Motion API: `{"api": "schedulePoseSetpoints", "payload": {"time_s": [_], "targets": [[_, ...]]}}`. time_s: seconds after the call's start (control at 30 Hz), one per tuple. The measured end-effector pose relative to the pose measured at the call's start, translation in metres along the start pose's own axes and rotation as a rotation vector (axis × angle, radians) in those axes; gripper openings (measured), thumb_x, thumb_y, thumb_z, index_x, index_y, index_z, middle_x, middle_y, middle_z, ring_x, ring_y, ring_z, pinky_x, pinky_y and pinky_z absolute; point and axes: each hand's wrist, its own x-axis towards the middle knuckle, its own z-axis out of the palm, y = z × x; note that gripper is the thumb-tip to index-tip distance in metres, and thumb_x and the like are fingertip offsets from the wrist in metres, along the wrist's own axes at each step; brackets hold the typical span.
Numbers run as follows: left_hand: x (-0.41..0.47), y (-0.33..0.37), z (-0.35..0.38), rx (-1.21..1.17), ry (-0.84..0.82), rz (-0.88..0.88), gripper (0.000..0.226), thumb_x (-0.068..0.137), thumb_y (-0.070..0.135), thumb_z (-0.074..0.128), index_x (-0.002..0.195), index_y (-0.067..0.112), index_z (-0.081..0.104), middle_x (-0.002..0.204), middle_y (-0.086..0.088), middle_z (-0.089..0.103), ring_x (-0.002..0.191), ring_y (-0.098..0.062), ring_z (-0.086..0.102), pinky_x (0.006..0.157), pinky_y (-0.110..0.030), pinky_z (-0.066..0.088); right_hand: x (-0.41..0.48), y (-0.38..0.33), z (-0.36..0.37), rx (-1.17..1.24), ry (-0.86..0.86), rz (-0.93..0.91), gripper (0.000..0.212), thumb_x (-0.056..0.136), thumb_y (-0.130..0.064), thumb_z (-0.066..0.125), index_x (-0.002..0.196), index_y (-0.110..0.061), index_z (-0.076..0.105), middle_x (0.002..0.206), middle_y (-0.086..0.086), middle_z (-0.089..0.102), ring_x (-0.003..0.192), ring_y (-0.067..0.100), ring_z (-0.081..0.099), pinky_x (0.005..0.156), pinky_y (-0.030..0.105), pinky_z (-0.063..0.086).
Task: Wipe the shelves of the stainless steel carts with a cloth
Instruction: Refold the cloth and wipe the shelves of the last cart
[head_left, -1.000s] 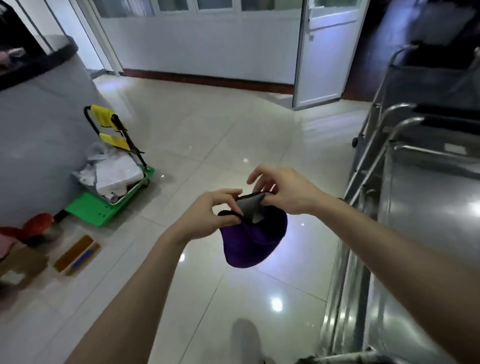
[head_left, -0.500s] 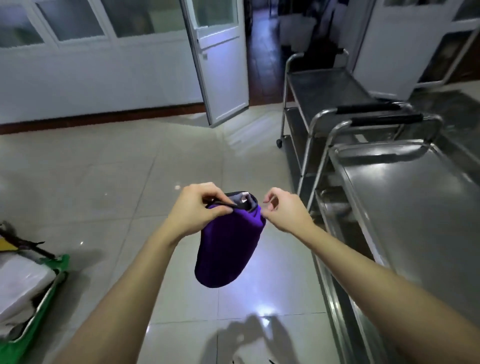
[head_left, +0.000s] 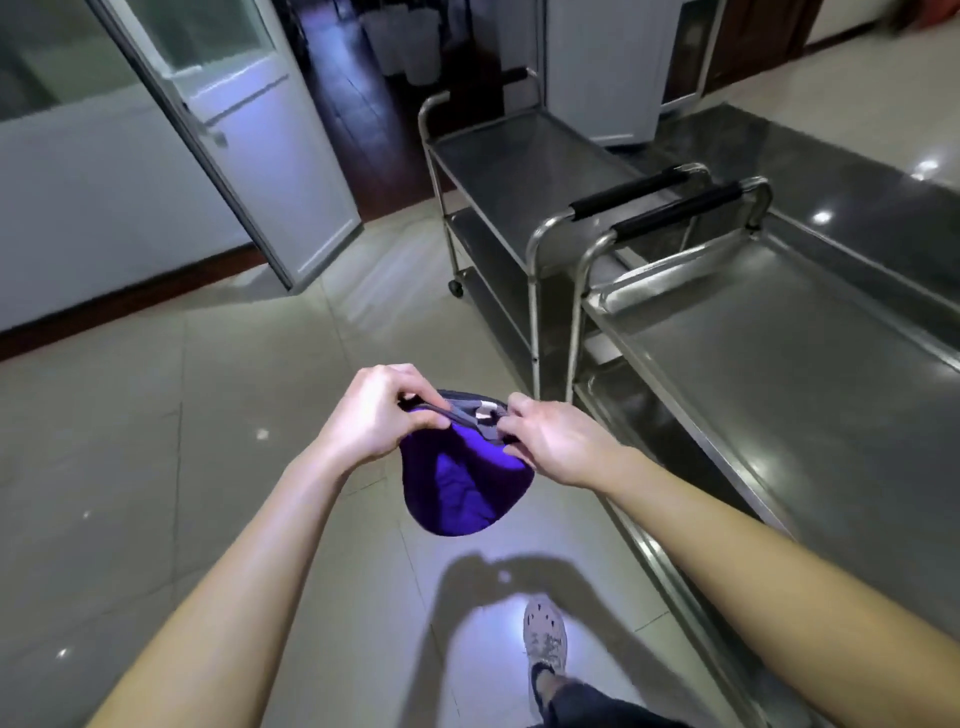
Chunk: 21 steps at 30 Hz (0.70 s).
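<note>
Currently one purple cloth (head_left: 467, 483), gripped by two hands at its grey top edge: left hand (head_left: 374, 421) curled round the left end, right hand (head_left: 561, 441) pinching the right end, with the cloth hanging in the air over the floor, left of the near cart (head_left: 779, 374) and not touching it. There are two stainless steel carts end to end, the far cart (head_left: 524, 150) showing three shelves, and two black-sleeved handles side by side between them: near handle (head_left: 680, 210), far handle (head_left: 631, 193). The tile floor (head_left: 182, 415) is glossy and pale with light glare; one shoe (head_left: 544, 642) is on it, and one white glazed door (head_left: 249, 150) is open onto a dark room.
</note>
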Motion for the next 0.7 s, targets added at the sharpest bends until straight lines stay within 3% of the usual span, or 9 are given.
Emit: {"api": "schedulePoseSetpoints", "payload": {"time_s": [0.1,0.17,0.23,0.33,0.47,0.53,0.6,0.67,0.7], "targets": [[0.053,-0.035,-0.010,0.004,0.024,-0.069,0.025,0.076,0.027,0.099,0.081,0.043,0.080,0.091,0.012,0.074,0.088,-0.008,0.066,0.081,-0.025,0.047,0.019,0.032,-0.005,0.168,0.136,-0.005,0.014,0.106,-0.030,0.064,0.110,-0.017,0.066,0.118,0.003,0.048,0.084,0.026,0.060,0.076,0.040,0.049],[0.081,-0.052,-0.015,0.010,0.044,-0.072,0.028,0.075,0.029,0.100,0.079,0.042,0.075,0.090,0.009,0.074,0.087,-0.015,0.066,0.080,-0.031,0.049,0.029,0.057,-0.013,0.299,0.292,0.086,0.007,0.103,-0.028,0.070,0.106,-0.022,0.068,0.122,-0.003,0.049,0.086,0.009,0.059,0.082,0.033,0.049],[0.113,-0.063,-0.014,0.038,0.032,-0.032,0.029,0.076,0.030,0.099,0.079,0.038,0.071,0.087,0.007,0.072,0.084,-0.018,0.065,0.079,-0.036,0.049,0.040,0.077,-0.023,0.385,0.321,0.175,0.005,0.100,-0.023,0.072,0.103,-0.024,0.069,0.132,-0.004,0.059,0.096,0.000,0.064,0.093,0.034,0.051],[0.161,-0.067,-0.008,0.029,0.004,0.023,0.036,0.080,0.026,0.095,0.091,0.033,0.061,0.082,0.009,0.068,0.078,-0.019,0.061,0.074,-0.034,0.050,0.058,0.090,-0.031,0.436,0.333,0.310,0.006,0.099,-0.022,0.067,0.102,-0.028,0.065,0.115,-0.003,0.077,0.101,0.020,0.073,0.093,0.046,0.056],[0.229,-0.073,-0.011,0.019,-0.162,0.101,0.035,0.085,0.023,0.093,0.114,0.029,0.075,0.090,0.013,0.071,0.089,-0.017,0.069,0.078,-0.031,0.049,0.080,0.106,-0.032,0.573,0.517,0.542,0.019,0.097,-0.020,0.073,0.099,-0.029,0.057,0.087,-0.009,0.070,0.081,0.014,0.068,0.076,0.039,0.053],[0.261,-0.075,-0.013,0.152,-0.356,0.191,0.018,0.088,0.027,0.091,0.103,0.027,0.081,0.088,0.013,0.075,0.092,-0.019,0.072,0.078,-0.031,0.047,0.089,0.110,-0.033,0.568,0.494,0.593,0.024,0.097,-0.019,0.074,0.101,-0.028,0.053,0.084,-0.008,0.064,0.074,0.010,0.062,0.071,0.035,0.045],[0.295,-0.072,-0.023,-0.045,-0.402,0.259,0.020,0.084,0.039,0.092,0.099,0.030,0.082,0.086,0.011,0.077,0.088,-0.013,0.072,0.081,-0.031,0.054,0.097,0.117,-0.044,0.627,0.644,0.656,0.023,0.098,-0.023,0.074,0.106,-0.031,0.054,0.081,-0.011,0.063,0.067,0.006,0.056,0.069,0.026,0.044],[0.328,-0.066,-0.034,-0.620,-0.303,0.126,0.045,0.078,0.061,0.089,0.111,0.030,0.083,0.097,0.007,0.080,0.094,-0.010,0.071,0.091,-0.024,0.054,0.101,0.120,-0.061,0.964,0.920,0.757,0.026,0.096,-0.042,0.076,0.115,-0.034,0.061,0.084,-0.015,0.069,0.073,0.002,0.062,0.072,0.017,0.051],[0.340,-0.067,-0.032,-0.828,-0.360,0.016,0.059,0.077,0.073,0.084,0.115,0.028,0.082,0.109,0.001,0.080,0.102,-0.014,0.071,0.097,-0.029,0.052,0.101,0.116,-0.062,1.128,0.959,0.807,0.033,0.092,-0.057,0.076,0.116,-0.035,0.068,0.088,-0.019,0.074,0.080,-0.002,0.067,0.075,0.012,0.052]]}}
